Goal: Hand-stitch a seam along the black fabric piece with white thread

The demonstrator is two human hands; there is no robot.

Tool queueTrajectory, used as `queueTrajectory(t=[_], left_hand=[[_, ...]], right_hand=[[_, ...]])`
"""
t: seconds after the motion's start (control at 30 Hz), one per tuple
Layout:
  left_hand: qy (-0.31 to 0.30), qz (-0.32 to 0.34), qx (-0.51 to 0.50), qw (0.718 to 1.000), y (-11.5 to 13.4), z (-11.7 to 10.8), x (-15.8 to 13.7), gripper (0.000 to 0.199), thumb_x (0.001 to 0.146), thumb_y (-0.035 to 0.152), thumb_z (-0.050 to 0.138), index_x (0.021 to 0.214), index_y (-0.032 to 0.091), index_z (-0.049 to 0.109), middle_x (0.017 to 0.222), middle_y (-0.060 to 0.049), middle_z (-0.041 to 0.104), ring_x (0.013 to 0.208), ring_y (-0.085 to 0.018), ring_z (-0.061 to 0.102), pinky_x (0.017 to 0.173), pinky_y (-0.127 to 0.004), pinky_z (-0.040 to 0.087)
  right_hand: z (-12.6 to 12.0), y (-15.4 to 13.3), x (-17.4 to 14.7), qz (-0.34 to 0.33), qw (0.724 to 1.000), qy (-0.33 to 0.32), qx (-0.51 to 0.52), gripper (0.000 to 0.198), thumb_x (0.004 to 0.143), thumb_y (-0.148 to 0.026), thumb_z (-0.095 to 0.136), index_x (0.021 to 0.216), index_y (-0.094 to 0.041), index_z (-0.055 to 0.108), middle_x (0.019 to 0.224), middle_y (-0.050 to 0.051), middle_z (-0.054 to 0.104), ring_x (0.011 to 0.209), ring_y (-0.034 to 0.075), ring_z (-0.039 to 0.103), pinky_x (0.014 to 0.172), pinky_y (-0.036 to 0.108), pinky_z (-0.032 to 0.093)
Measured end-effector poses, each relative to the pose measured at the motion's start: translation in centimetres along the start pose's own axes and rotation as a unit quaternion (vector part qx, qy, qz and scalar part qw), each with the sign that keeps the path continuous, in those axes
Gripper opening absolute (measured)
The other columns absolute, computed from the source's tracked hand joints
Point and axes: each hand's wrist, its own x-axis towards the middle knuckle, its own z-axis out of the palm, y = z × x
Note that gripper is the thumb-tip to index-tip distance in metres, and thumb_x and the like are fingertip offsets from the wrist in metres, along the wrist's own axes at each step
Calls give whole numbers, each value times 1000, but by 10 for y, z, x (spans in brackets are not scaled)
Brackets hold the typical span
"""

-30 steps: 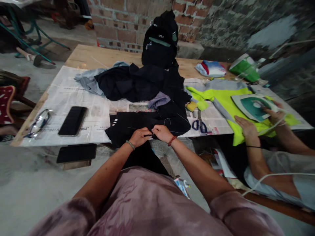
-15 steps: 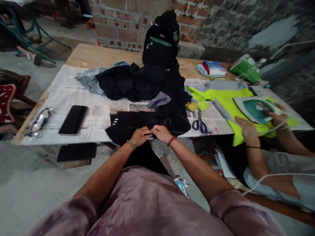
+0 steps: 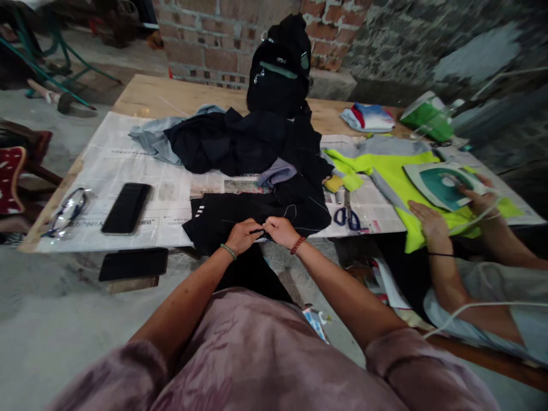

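A black garment [image 3: 240,206] with white stripes near its left end lies along the table's front edge. Both of my hands pinch its near edge, close together. My left hand [image 3: 243,236], with a green bead bracelet, is closed on the cloth. My right hand [image 3: 280,230], wearing a red bead bracelet, is closed on it too, just to the right. The fingertips are partly hidden, so a small item between them cannot be made out. Blue-handled scissors [image 3: 347,218] lie to the right of the garment. Dark clothes [image 3: 240,142] are heaped behind it.
A co-worker's hand holds an iron [image 3: 445,185] on a yellow-green garment [image 3: 396,171] at right. A black backpack [image 3: 278,74] stands at the back. Glasses [image 3: 68,211] and a phone [image 3: 127,208] lie on the newspaper [image 3: 100,154] at left. Another dark phone-like slab [image 3: 133,264] sits below the edge.
The co-worker's iron has shifted very slightly left. My hands keep their hold on the black garment with hardly any movement.
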Motion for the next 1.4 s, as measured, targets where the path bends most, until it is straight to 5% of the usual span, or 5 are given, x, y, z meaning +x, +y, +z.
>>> queueTrajectory(t=[0.7, 0.97, 1.4], left_hand=[[-8, 2, -30, 1000, 1, -7, 3, 14, 76, 26, 55, 75, 15, 64, 70, 0, 54, 66, -9, 51, 64, -20, 40], [-14, -6, -19, 1000, 5, -9, 3, 14, 77, 25, 54, 75, 14, 64, 70, 0, 53, 65, -9, 51, 64, -21, 40], [-16, -11, -4, 1000, 2, -9, 1, 11, 75, 21, 55, 73, 15, 64, 68, 0, 53, 65, -8, 51, 62, -19, 40]], right_hand=[[-21, 3, 14, 21, 997, -17, 67, 28, 73, -33, 46, 60, -14, 61, 58, 0, 57, 55, 8, 47, 55, 20, 34], [-32, 0, 22, 61, 996, -14, 71, 43, 78, -44, 38, 70, -13, 66, 51, 1, 53, 50, 9, 48, 53, 21, 36], [-36, -7, 16, 42, 998, -44, 27, 18, 65, -27, 56, 71, -14, 66, 65, 1, 62, 59, 10, 53, 57, 20, 40]])
